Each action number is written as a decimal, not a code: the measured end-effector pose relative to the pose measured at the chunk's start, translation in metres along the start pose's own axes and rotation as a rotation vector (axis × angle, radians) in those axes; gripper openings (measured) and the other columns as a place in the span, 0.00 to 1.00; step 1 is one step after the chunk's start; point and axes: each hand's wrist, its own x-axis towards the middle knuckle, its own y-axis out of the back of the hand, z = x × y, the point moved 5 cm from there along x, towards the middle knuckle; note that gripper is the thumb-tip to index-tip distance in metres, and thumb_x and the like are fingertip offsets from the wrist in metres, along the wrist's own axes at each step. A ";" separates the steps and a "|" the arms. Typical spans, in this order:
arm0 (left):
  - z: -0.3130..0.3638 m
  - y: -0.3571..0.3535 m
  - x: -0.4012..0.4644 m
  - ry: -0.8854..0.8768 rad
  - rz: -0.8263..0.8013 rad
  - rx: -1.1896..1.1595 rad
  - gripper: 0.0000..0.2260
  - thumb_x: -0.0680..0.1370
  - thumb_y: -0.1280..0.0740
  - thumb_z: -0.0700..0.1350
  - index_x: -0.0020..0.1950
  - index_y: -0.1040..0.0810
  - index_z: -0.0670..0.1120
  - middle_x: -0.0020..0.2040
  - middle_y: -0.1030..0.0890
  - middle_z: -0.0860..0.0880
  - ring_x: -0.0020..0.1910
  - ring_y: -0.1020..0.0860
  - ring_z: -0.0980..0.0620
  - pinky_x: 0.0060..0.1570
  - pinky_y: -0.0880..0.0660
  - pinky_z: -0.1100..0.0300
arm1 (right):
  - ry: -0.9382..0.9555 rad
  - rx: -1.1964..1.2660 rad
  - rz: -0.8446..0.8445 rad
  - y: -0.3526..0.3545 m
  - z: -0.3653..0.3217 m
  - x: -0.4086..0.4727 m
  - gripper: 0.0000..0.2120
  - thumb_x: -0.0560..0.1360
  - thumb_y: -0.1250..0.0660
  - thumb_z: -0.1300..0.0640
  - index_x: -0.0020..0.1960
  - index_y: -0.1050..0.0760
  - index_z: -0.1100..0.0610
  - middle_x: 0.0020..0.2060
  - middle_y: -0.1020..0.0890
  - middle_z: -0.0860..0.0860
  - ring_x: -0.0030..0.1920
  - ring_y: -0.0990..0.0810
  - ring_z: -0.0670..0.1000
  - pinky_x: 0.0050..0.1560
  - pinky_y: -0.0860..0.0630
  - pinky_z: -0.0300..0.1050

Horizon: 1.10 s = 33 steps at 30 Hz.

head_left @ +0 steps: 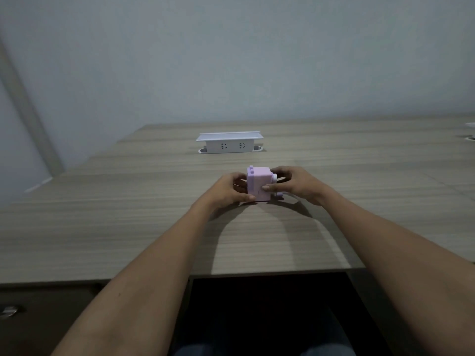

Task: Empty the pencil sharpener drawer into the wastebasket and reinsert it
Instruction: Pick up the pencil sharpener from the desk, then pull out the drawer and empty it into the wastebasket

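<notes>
The pencil sharpener stands on the tabletop straight ahead of the person, caught between both hands. The left hand closes on its left end, thumb low at the near bottom corner and fingers curled round the far side. The right hand grips the right end, thumb pressed on the near face and fingers reaching over by the white crank hub. Both hands touch the body, so neither is nearer; the sharpener sits midway between them.

Its long axis runs left to right across the person, the stepped front plate toward the left hand and the crank toward the right. The drawer itself cannot be made out: it is either seated flush in the pink body or hidden by the fingers. Judging from the left thumb at the lower edge, the drawer probably pulls out near that end, with the right hand bracing the body.

Farther out, a white socket box sits well apart toward the wall. No wastebasket is in view, so the drawer will have to be carried off the tabletop.
</notes>
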 end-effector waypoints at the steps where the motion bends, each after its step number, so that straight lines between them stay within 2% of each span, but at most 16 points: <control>1: -0.001 0.000 0.000 0.006 0.002 -0.004 0.27 0.69 0.22 0.34 0.68 0.23 0.42 0.56 0.14 0.42 0.53 0.16 0.48 0.52 0.18 0.53 | -0.002 -0.006 -0.006 0.001 0.001 0.001 0.27 0.68 0.20 0.62 0.66 0.21 0.60 0.56 0.14 0.59 0.51 0.14 0.52 0.47 0.18 0.42; 4: -0.001 0.001 -0.001 0.021 0.005 0.007 0.26 0.70 0.22 0.34 0.67 0.22 0.41 0.55 0.14 0.43 0.50 0.15 0.51 0.54 0.19 0.51 | -0.008 -0.024 -0.024 0.003 0.001 0.003 0.28 0.68 0.19 0.60 0.66 0.21 0.59 0.55 0.13 0.57 0.54 0.14 0.54 0.52 0.17 0.46; 7: -0.003 0.003 -0.002 0.036 0.015 -0.001 0.26 0.70 0.22 0.33 0.67 0.23 0.38 0.54 0.14 0.43 0.48 0.16 0.52 0.49 0.18 0.57 | -0.011 -0.035 -0.032 0.002 0.001 0.004 0.29 0.67 0.19 0.59 0.67 0.21 0.59 0.56 0.13 0.57 0.56 0.14 0.55 0.54 0.17 0.49; 9: -0.007 0.008 -0.006 0.054 0.044 -0.022 0.28 0.69 0.22 0.33 0.68 0.25 0.37 0.55 0.15 0.42 0.49 0.16 0.51 0.46 0.19 0.63 | -0.010 -0.033 -0.032 0.002 0.001 0.003 0.29 0.68 0.19 0.60 0.67 0.21 0.59 0.56 0.13 0.57 0.56 0.14 0.56 0.54 0.17 0.47; 12: -0.011 0.021 -0.014 0.072 0.090 -0.035 0.30 0.69 0.22 0.32 0.69 0.26 0.37 0.58 0.17 0.41 0.53 0.17 0.49 0.49 0.18 0.63 | -0.013 -0.035 -0.036 0.002 -0.001 0.001 0.28 0.69 0.20 0.61 0.68 0.21 0.59 0.56 0.13 0.58 0.55 0.14 0.55 0.53 0.17 0.46; 17: -0.016 0.050 -0.032 0.092 0.137 0.002 0.29 0.70 0.22 0.32 0.69 0.27 0.37 0.56 0.17 0.43 0.49 0.17 0.52 0.42 0.19 0.68 | -0.025 -0.039 -0.037 0.001 -0.005 -0.002 0.28 0.69 0.20 0.61 0.68 0.22 0.59 0.56 0.14 0.57 0.55 0.14 0.53 0.50 0.18 0.40; 20: -0.012 0.069 -0.040 0.085 0.178 0.032 0.29 0.70 0.23 0.33 0.69 0.27 0.36 0.60 0.18 0.39 0.55 0.18 0.46 0.47 0.20 0.67 | -0.015 -0.049 -0.030 0.000 -0.008 -0.005 0.27 0.70 0.21 0.62 0.68 0.21 0.60 0.57 0.14 0.57 0.56 0.14 0.52 0.50 0.18 0.36; 23: 0.000 0.083 -0.043 0.073 0.206 0.025 0.30 0.69 0.22 0.33 0.69 0.26 0.35 0.60 0.17 0.38 0.60 0.18 0.43 0.53 0.21 0.62 | 0.004 -0.084 -0.002 0.003 -0.020 -0.007 0.31 0.69 0.20 0.59 0.70 0.24 0.61 0.60 0.16 0.54 0.58 0.16 0.51 0.48 0.20 0.32; 25: 0.014 0.089 -0.043 0.047 0.220 0.012 0.29 0.69 0.21 0.34 0.68 0.25 0.36 0.59 0.17 0.38 0.60 0.18 0.42 0.57 0.21 0.58 | 0.019 -0.089 0.011 0.006 -0.032 -0.007 0.33 0.69 0.20 0.57 0.71 0.25 0.60 0.62 0.17 0.54 0.59 0.17 0.50 0.50 0.22 0.33; 27: 0.032 0.090 -0.041 0.012 0.219 0.002 0.28 0.69 0.21 0.34 0.67 0.24 0.37 0.58 0.16 0.40 0.57 0.17 0.44 0.56 0.21 0.59 | 0.038 -0.085 0.017 0.011 -0.047 -0.009 0.33 0.69 0.20 0.55 0.71 0.25 0.60 0.62 0.17 0.53 0.60 0.17 0.49 0.52 0.24 0.34; 30: 0.062 0.086 -0.036 -0.036 0.213 0.002 0.26 0.69 0.21 0.34 0.66 0.23 0.37 0.54 0.16 0.43 0.51 0.17 0.50 0.50 0.21 0.66 | 0.076 -0.089 0.029 0.017 -0.073 -0.014 0.31 0.70 0.20 0.55 0.71 0.24 0.58 0.62 0.16 0.51 0.59 0.17 0.46 0.49 0.24 0.30; 33: 0.089 0.075 -0.027 -0.077 0.198 0.000 0.28 0.68 0.20 0.36 0.66 0.23 0.37 0.56 0.15 0.41 0.55 0.16 0.48 0.52 0.21 0.64 | 0.103 -0.086 0.038 0.025 -0.096 -0.019 0.30 0.70 0.20 0.54 0.70 0.23 0.58 0.61 0.15 0.51 0.58 0.17 0.44 0.48 0.24 0.28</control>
